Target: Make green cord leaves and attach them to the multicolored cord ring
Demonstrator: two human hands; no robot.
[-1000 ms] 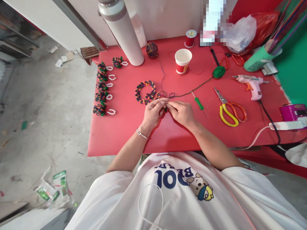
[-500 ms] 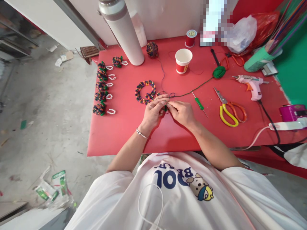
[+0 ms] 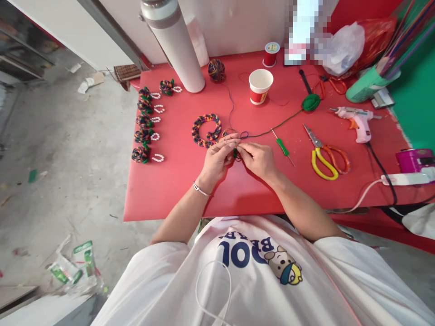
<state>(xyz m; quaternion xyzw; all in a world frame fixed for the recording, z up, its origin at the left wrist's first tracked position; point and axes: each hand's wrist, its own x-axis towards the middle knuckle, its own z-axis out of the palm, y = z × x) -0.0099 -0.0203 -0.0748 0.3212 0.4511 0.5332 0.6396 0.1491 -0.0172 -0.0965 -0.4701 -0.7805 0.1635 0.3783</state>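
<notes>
On my remote feed I see the left hand [image 3: 217, 156] and right hand [image 3: 258, 159] meet at the fingertips, both pinched narrowly on a small piece of green yarn [image 3: 235, 154], mostly hidden between them. The chunky multicoloured yarn strip [image 3: 195, 131] lies just beyond the left hand, the nearer one; its long axis curls into an open spiral, one end leading toward my fingertips. Rightward, a thin green strand [image 3: 287, 120] slants away to a soft oval yarn ball [image 3: 311, 103], passing the slim metal tip of a green-handled crochet hook [image 3: 282, 147] on the smooth red tabletop [image 3: 170, 190].
</notes>
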